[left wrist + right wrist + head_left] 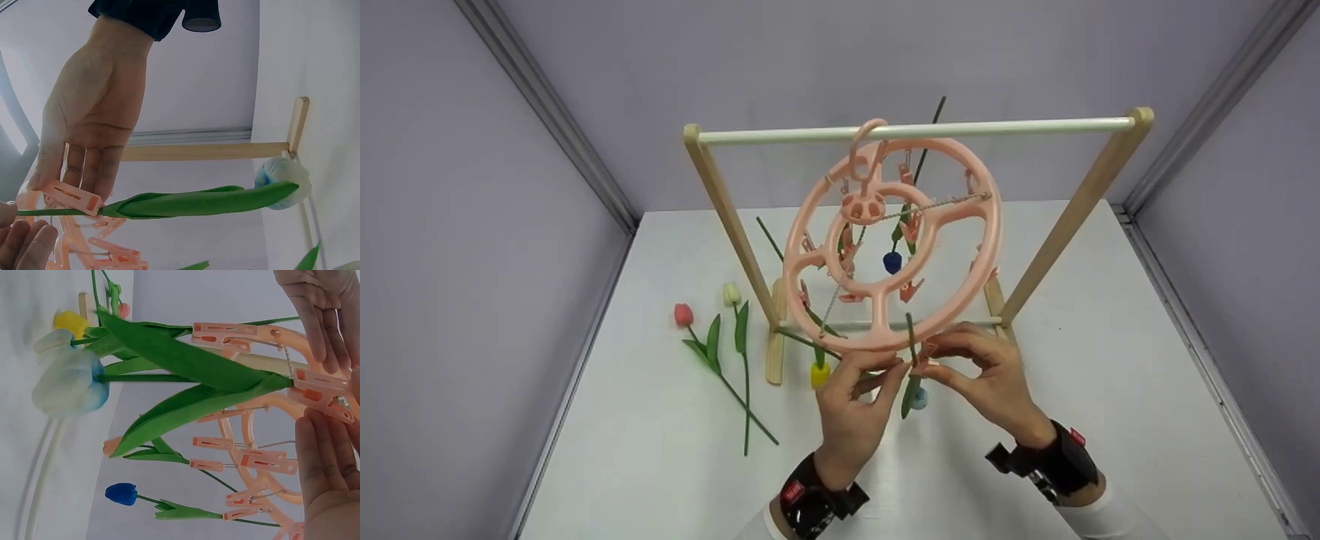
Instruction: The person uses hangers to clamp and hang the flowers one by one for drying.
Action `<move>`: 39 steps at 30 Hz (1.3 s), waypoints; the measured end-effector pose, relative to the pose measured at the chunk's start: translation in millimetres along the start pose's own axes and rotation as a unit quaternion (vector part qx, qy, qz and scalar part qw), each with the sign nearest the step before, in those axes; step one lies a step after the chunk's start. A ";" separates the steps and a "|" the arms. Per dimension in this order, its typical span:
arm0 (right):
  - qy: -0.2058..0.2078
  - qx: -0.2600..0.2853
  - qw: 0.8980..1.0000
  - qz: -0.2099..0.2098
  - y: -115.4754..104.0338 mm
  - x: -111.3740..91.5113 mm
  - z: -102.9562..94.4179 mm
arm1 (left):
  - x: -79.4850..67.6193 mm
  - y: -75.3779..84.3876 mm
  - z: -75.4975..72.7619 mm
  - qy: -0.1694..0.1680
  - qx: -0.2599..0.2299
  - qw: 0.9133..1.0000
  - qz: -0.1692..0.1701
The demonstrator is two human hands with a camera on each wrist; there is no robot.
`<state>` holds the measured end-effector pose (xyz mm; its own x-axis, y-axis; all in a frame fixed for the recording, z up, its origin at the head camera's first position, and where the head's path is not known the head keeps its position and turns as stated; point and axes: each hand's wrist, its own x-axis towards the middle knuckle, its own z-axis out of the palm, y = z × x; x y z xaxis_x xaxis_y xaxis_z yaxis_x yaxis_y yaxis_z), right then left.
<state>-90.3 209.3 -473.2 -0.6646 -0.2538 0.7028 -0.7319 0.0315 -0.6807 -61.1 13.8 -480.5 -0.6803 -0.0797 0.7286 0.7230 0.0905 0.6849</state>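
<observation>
white-and-blue tulip [197, 205] seems light and soft-leaved, so i'd take its stem [34, 212], where my left hand [855, 409] pinches, my right hand [994, 382] gripping the peg [73, 197]

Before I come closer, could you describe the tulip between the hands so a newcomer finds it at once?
Find the pink ring hanger on the rack, then the left hand and right hand at its near edge. Between them is the tulip, at a pink clip. Its head is white and pale blue, unlike the yellow tulip on its left and dark blue tulip farther back.
</observation>
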 end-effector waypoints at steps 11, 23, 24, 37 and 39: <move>0.031 0.010 0.999 0.019 6.3 -1.4 -3.7 | -15.1 -20.8 -47.1 -0.047 0.071 0.996 0.017; 0.034 0.023 0.999 0.028 12.3 -2.5 -4.2 | -26.3 -77.7 -125.5 -0.090 0.260 0.952 -0.132; 0.033 0.021 0.999 0.030 12.3 -2.6 -4.1 | -26.5 -82.5 -133.0 -0.094 0.272 0.946 -0.150; 0.034 0.024 0.998 0.039 18.8 -13.2 -7.1 | -40.7 -136.4 -220.0 -0.209 0.418 0.855 -0.224; 0.035 0.022 0.998 0.042 19.8 -15.7 -8.9 | -43.8 -142.9 -225.9 -0.225 0.440 0.843 -0.214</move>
<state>-95.7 222.5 -495.9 -0.7331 -0.1834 0.6549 -0.6670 0.0063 -0.7450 -107.3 -219.9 -609.4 -0.9760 0.0751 0.2046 0.1657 0.8657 0.4723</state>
